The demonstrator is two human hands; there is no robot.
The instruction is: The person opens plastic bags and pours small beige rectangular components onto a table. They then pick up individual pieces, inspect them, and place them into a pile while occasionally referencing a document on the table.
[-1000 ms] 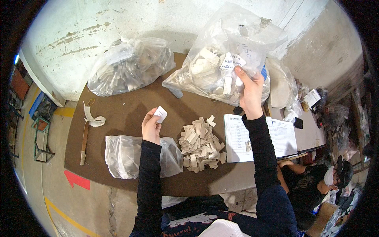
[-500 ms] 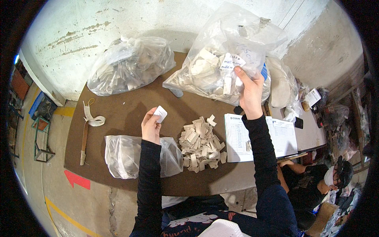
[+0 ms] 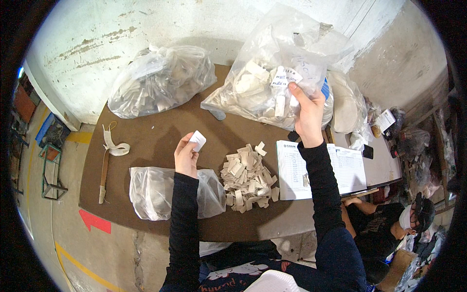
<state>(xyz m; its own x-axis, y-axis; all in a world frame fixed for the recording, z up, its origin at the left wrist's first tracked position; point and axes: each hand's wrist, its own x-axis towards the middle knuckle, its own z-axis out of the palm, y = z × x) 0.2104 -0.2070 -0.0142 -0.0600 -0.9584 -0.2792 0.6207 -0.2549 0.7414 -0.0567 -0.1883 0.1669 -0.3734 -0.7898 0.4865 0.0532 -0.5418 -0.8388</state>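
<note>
The left hand (image 3: 186, 158) pinches a small white card (image 3: 198, 140) between thumb and fingers, above the brown surface (image 3: 160, 138). Just below that hand lies a clear bag (image 3: 152, 194), with a heap of pale scraps (image 3: 247, 177) to its right. The right hand (image 3: 310, 114) pinches a printed white label (image 3: 285, 77) under its thumb, in front of a big stuffed bag (image 3: 250, 80); whether it grips the bag too, I cannot tell. Open papers (image 3: 349, 170) lie below the right hand, partly behind its sleeve (image 3: 321, 185).

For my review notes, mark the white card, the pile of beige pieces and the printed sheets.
White card (image 3: 198, 140): head view, middle of its face.
Pile of beige pieces (image 3: 246, 176): head view, middle of the heap.
Printed sheets (image 3: 348, 170): head view, right-hand page.
</note>
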